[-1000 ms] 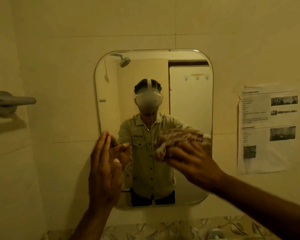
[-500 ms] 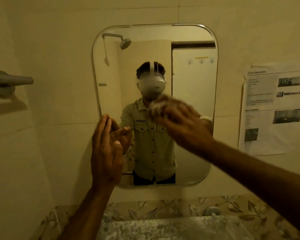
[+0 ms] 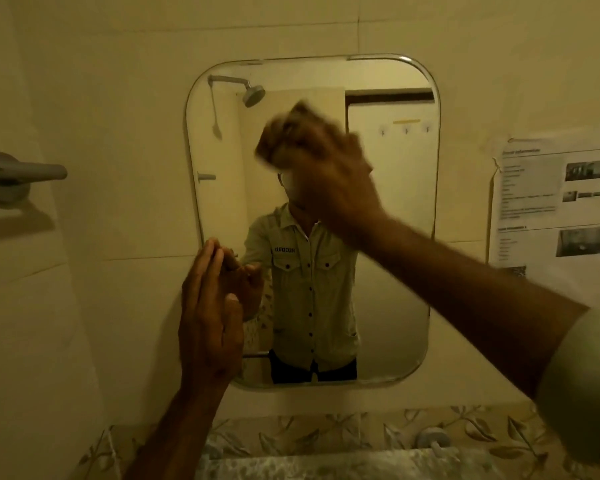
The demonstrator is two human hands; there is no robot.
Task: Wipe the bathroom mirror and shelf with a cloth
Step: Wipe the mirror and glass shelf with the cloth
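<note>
Our right hand [image 3: 329, 178] grips a bunched cloth [image 3: 284, 133] against the upper middle of the mirror [image 3: 395, 306], both blurred. Our left hand [image 3: 210, 320] has a released grip, fingers flat and straight, pressed at the mirror's lower left edge. A printed sheet [image 3: 561, 209] hangs right of the mirror.

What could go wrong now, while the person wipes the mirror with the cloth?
1. The right hand sweeps the cloth fast enough to blur, so it may skip patches of the mirror.
2. The left hand lies flat at the mirror's lower left edge and may leave fingerprints there.
3. A wide sweep could catch the paper notice beside the mirror.
</note>
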